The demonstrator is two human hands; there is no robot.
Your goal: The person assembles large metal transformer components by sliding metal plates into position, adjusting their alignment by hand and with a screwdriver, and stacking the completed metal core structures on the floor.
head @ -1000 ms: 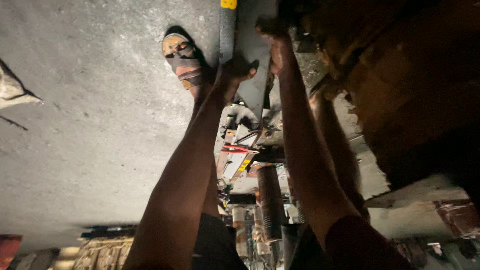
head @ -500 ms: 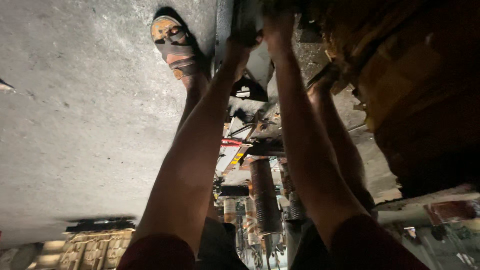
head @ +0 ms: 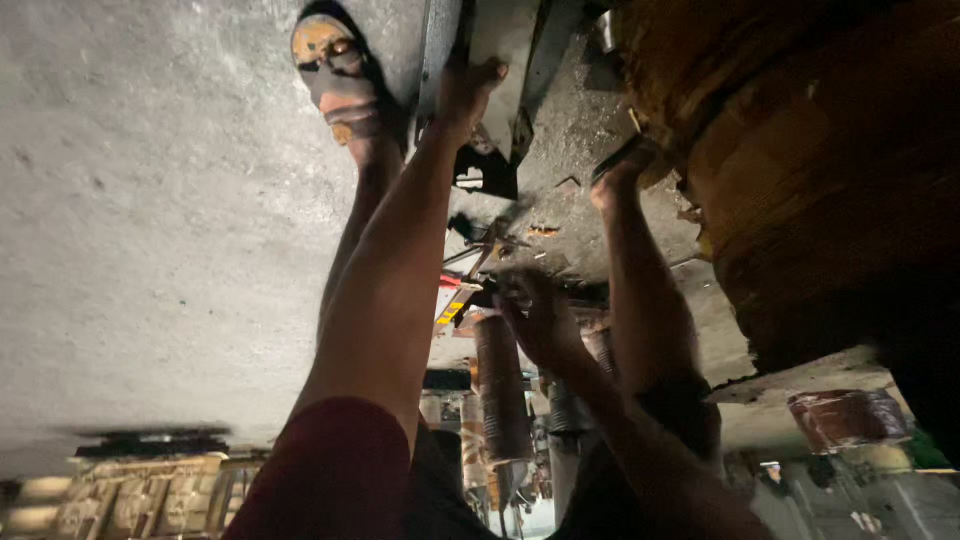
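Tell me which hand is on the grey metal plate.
The left hand: its arm stretches out to the grey metal plate, beside the sandalled foot. The right hand is blurred, nearer the camera and apart from the plate.

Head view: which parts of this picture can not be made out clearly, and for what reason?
- Right hand, head view: smeared by motion blur, so whether it holds anything cannot be told.
- Left hand: its fingertips lie against the grey metal plate in dim light, so the grip is unclear.
- Grey metal plate: cut off by the top edge.
- Brown bulky mass: dark and cut off by the right edge, so its kind is unclear.
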